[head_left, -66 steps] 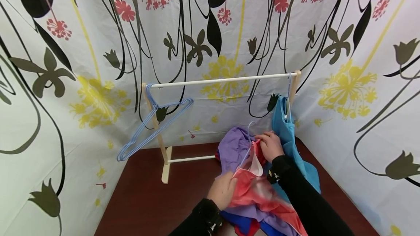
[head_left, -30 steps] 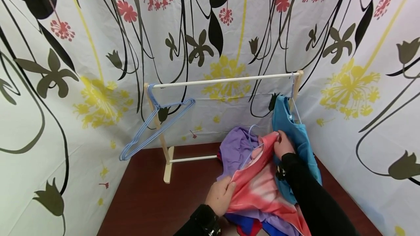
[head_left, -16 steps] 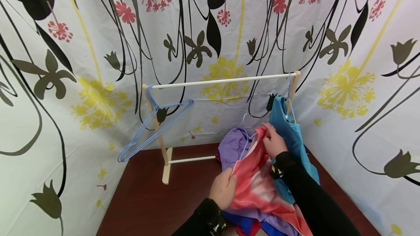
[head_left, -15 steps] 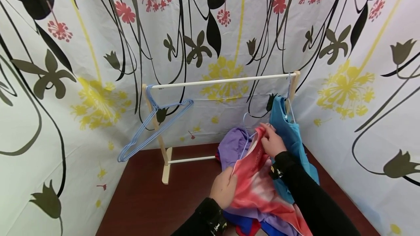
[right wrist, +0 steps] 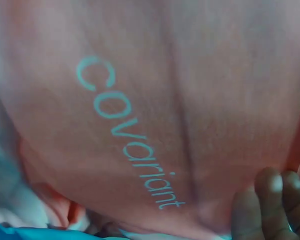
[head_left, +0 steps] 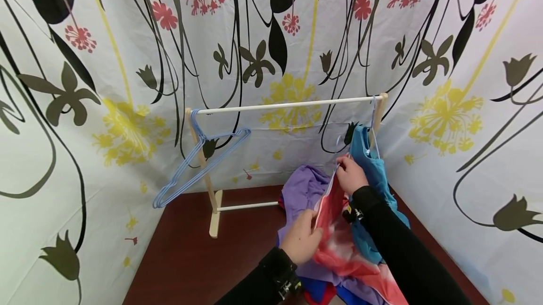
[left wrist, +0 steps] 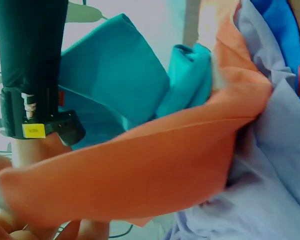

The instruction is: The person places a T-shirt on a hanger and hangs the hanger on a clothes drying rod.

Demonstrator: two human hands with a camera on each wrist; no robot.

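Red shirt (head_left: 335, 234) raised higher by both hands (head_left: 324, 206), above clothes pile (head_left: 303, 189)

The light blue wire hanger (head_left: 338, 147) inside the red and white tie-dye shirt (head_left: 335, 229) shows only its hook above the collar; its shoulders are hidden in the cloth. Beneath that shirt, the royal blue garment (head_left: 318, 288) is cut off by the head view's bottom edge. In the right wrist view the shirt fills the frame, blurred, and only fingertips (right wrist: 277, 202) of the right hand (head_left: 351, 175) show.
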